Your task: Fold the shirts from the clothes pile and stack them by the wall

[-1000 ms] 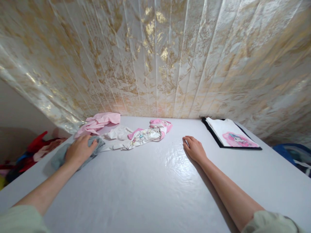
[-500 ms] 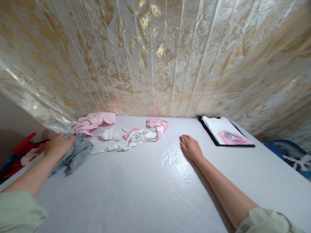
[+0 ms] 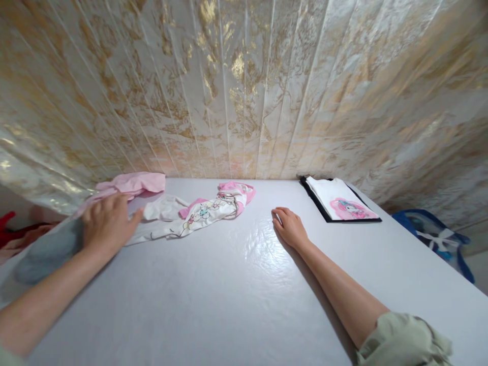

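My left hand [image 3: 109,223] lies palm down at the table's left edge, fingers stretched toward a crumpled white garment [image 3: 162,208]. Its wrist rests over a grey cloth [image 3: 46,251], which lies flat on the table. My right hand [image 3: 290,226] rests palm down on the bare grey table [image 3: 236,284] near the middle, fingers loosely apart and holding nothing. A white and pink printed garment [image 3: 208,209] lies between the two hands. A pink garment [image 3: 129,184] sits behind my left hand by the wall.
A folded white shirt with a pink print [image 3: 339,202] lies on a black board [image 3: 325,215] at the back right. A blue bag [image 3: 434,234] is beyond the right edge, red clothes [image 3: 7,223] beyond the left. A gold-marbled wall backs the table.
My left hand pulled the grey cloth left, then opened and now reaches back to the right over it. My right hand has stayed put on the table.
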A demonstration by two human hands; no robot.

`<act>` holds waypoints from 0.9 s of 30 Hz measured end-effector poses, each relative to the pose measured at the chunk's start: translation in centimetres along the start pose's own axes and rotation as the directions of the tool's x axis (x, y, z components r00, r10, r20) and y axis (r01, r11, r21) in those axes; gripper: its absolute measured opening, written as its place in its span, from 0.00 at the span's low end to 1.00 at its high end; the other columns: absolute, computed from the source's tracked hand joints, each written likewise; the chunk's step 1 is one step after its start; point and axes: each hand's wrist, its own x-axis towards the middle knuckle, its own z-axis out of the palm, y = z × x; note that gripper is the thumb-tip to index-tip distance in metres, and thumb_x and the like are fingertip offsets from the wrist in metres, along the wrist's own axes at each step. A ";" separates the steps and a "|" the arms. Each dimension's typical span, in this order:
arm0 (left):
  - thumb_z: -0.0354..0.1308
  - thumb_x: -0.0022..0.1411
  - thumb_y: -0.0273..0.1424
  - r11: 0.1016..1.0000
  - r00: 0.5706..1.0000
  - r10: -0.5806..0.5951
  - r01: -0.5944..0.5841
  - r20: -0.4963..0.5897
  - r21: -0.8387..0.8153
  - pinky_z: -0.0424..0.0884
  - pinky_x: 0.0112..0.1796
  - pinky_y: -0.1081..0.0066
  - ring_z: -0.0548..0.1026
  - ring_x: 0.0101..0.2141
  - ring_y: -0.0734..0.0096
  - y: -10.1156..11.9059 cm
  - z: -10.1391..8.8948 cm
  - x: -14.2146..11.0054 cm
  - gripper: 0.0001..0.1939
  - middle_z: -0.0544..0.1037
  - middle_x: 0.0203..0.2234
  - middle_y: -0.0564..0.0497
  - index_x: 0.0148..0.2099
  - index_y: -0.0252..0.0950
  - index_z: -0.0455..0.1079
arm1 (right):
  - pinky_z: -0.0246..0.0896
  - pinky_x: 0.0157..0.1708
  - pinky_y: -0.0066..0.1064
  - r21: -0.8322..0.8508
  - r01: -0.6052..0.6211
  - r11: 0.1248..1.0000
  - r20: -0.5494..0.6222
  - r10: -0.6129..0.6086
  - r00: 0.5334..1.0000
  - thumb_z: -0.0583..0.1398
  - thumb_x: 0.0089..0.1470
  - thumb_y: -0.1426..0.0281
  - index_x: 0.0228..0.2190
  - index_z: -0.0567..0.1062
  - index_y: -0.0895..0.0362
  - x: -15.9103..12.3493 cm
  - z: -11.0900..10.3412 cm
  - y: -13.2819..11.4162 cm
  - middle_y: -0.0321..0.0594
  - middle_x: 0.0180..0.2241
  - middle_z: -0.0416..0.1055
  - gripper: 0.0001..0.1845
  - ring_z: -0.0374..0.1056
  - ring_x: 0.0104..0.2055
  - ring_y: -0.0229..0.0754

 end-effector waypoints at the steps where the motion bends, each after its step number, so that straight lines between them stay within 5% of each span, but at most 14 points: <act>1: 0.41 0.66 0.43 0.995 0.995 0.079 -0.075 0.063 -0.065 0.61 0.52 0.56 0.66 0.53 0.49 1.4 0.2 -0.4 0.26 0.70 0.53 0.36 0.55 0.31 0.65 | 0.52 0.56 0.39 0.001 0.000 1.000 0.001 0.000 1.000 0.53 0.62 0.68 0.53 0.71 0.54 0.0 0.0 0.0 0.45 0.57 0.66 0.19 0.61 0.59 0.47; 4: 0.47 0.62 0.46 0.954 0.943 0.229 -0.168 0.241 -0.249 0.65 0.48 0.60 0.70 0.49 0.52 5.2 1.3 -1.5 0.22 0.74 0.46 0.41 0.44 0.35 0.70 | 0.52 0.56 0.39 0.014 0.006 1.000 0.005 -0.006 1.000 0.53 0.62 0.68 0.53 0.71 0.54 0.1 0.0 0.0 0.46 0.57 0.67 0.19 0.61 0.59 0.47; 9: 0.45 0.59 0.39 0.857 0.927 0.274 -0.115 0.256 -0.502 0.68 0.41 0.63 0.74 0.42 0.55 9.5 0.9 -2.2 0.15 0.76 0.39 0.44 0.40 0.37 0.69 | 0.51 0.57 0.39 0.033 -0.016 0.999 -0.006 0.016 1.000 0.54 0.61 0.69 0.52 0.71 0.54 0.0 -0.2 -0.4 0.45 0.56 0.67 0.19 0.61 0.59 0.46; 11: 0.47 0.59 0.43 0.702 0.920 0.259 0.029 0.293 -0.711 0.69 0.36 0.65 0.75 0.35 0.59 11.1 -1.1 -2.4 0.16 0.77 0.34 0.48 0.42 0.38 0.67 | 0.51 0.57 0.38 0.045 -0.022 0.999 -0.010 0.023 1.000 0.55 0.61 0.69 0.52 0.72 0.54 0.0 -0.4 -0.6 0.44 0.56 0.68 0.18 0.61 0.58 0.46; 13: 0.51 0.58 0.48 0.436 0.869 0.309 0.232 0.387 -0.869 0.70 0.31 0.68 0.75 0.32 0.62 12.9 -3.3 -2.6 0.19 0.78 0.32 0.52 0.41 0.39 0.67 | 0.52 0.57 0.38 0.065 -0.008 0.998 -0.019 0.010 1.000 0.55 0.61 0.68 0.51 0.72 0.53 0.1 -0.5 -0.6 0.43 0.55 0.68 0.17 0.61 0.58 0.45; 15: 0.56 0.55 0.51 0.210 0.805 0.377 0.407 0.458 -0.889 0.71 0.30 0.69 0.76 0.30 0.63 14.5 -4.9 -2.9 0.22 0.79 0.31 0.53 0.42 0.40 0.67 | 0.52 0.56 0.37 0.078 0.003 0.997 -0.025 -0.001 1.000 0.55 0.61 0.68 0.50 0.73 0.52 0.1 -0.5 -0.5 0.41 0.55 0.68 0.16 0.62 0.57 0.44; 17: 0.61 0.51 0.51 0.101 0.769 0.400 0.504 0.499 -0.858 0.73 0.32 0.69 0.77 0.32 0.63 15.8 -5.6 -3.3 0.24 0.80 0.33 0.52 0.42 0.39 0.67 | 0.53 0.56 0.36 0.095 0.018 0.995 -0.031 -0.016 0.999 0.55 0.61 0.68 0.49 0.73 0.51 0.1 -0.6 -0.3 0.40 0.54 0.69 0.15 0.63 0.56 0.43; 22: 0.66 0.47 0.45 0.111 0.664 0.376 0.660 0.647 -0.743 0.76 0.36 0.65 0.80 0.37 0.58 16.0 -3.7 -4.3 0.21 0.82 0.33 0.50 0.40 0.40 0.70 | 0.55 0.54 0.34 0.141 0.070 0.987 -0.049 -0.064 0.997 0.55 0.62 0.69 0.47 0.75 0.52 0.0 -0.6 -0.1 0.40 0.50 0.71 0.14 0.65 0.53 0.42; 27: 0.69 0.41 0.47 0.088 0.642 0.363 0.698 0.675 -0.711 0.77 0.36 0.62 0.79 0.37 0.53 13.2 -1.7 -6.3 0.22 0.82 0.32 0.51 0.36 0.43 0.70 | 0.56 0.53 0.34 0.148 0.100 0.984 -0.057 -0.093 0.994 0.55 0.61 0.69 0.45 0.77 0.52 0.0 -0.8 0.0 0.40 0.49 0.72 0.13 0.66 0.51 0.42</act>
